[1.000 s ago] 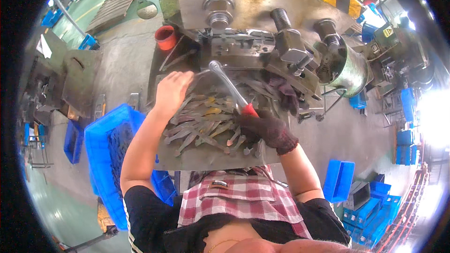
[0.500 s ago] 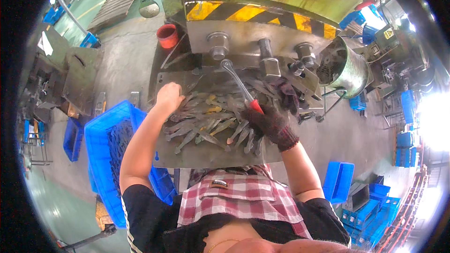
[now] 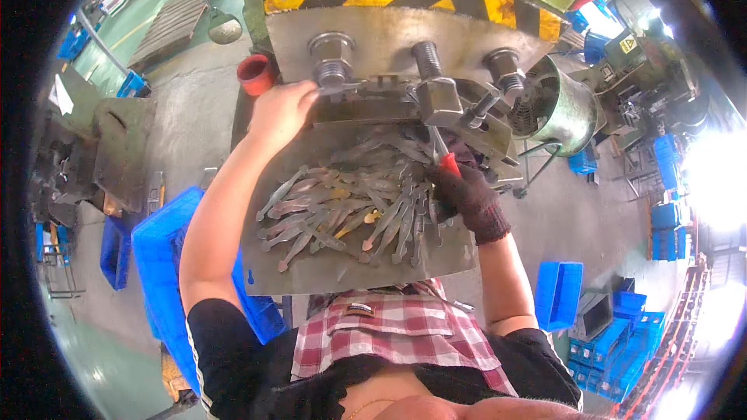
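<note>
The big press (image 3: 405, 0) fills the top of the view, its striped guard above a grey plate that carries three round posts. Below it sits one metal tray (image 3: 327, 280), and on the tray a loose heap of flat metal blanks (image 3: 350, 210), spoon-like in outline, too many and too overlapped to count, certainly more than twenty. They look stiff, thin and hard-edged, light singly but likely to slide and tangle in a pile, and possibly oily; one is best taken by its narrow stem, lifted clear of its neighbours. The bare left hand (image 3: 282, 109) reaches to the die block (image 3: 366, 105) at the press's left post, fingers curled down over its edge; whether it pinches a blank there I cannot tell. The gloved right hand (image 3: 465, 196) is closed round the red grip of one slim rod tool (image 3: 442, 152), whose shaft points up into the die. Two blue crates (image 3: 167, 264) stand just left of the tray, others lie well apart to the right.
</note>
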Motion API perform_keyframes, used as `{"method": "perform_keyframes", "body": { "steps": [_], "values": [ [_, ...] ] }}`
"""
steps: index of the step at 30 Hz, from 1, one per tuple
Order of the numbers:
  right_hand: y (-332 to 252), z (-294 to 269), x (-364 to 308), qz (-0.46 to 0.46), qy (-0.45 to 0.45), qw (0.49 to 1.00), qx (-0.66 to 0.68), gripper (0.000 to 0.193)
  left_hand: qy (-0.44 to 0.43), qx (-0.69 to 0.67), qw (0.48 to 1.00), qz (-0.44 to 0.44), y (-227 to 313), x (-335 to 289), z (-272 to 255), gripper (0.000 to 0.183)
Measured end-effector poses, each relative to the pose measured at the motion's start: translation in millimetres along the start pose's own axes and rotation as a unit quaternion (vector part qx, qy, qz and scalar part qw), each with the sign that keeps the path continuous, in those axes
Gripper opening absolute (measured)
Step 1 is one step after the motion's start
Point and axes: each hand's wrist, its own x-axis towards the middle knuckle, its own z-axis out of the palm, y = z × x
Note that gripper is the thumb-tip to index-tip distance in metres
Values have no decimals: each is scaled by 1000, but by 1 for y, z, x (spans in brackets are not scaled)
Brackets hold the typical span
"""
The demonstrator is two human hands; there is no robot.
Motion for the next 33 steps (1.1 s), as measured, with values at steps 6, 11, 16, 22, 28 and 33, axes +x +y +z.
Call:
{"method": "perform_keyframes", "body": {
  "steps": [6, 11, 16, 22, 28, 33],
  "values": [
    [-13, 5, 9, -45, 24, 999, 3, 34, -14, 1, 1000, 15, -12, 62, 62, 17],
    [-21, 7, 13, -60, 36, 997, -34, 40, 335, -58, 941, 10, -18, 67, 39, 15],
    [-36, 14, 34, -11, 34, 991, -130, 42, 166, 46, 974, -145, -34, 38, 4, 18],
    [-3, 5, 89, -205, 54, 943, -255, 40, 152, 5, 968, -200, -41, -21, -1, 23],
    [-16, 5, 93, -32, 0, 964, -265, 53, 176, -57, 963, -197, -28, -59, 2, 24],
    [-39, 23, 56, 37, -7, 992, -123, 62, 121, -107, 957, -240, -17, -76, 9, 30]
  ]
}}
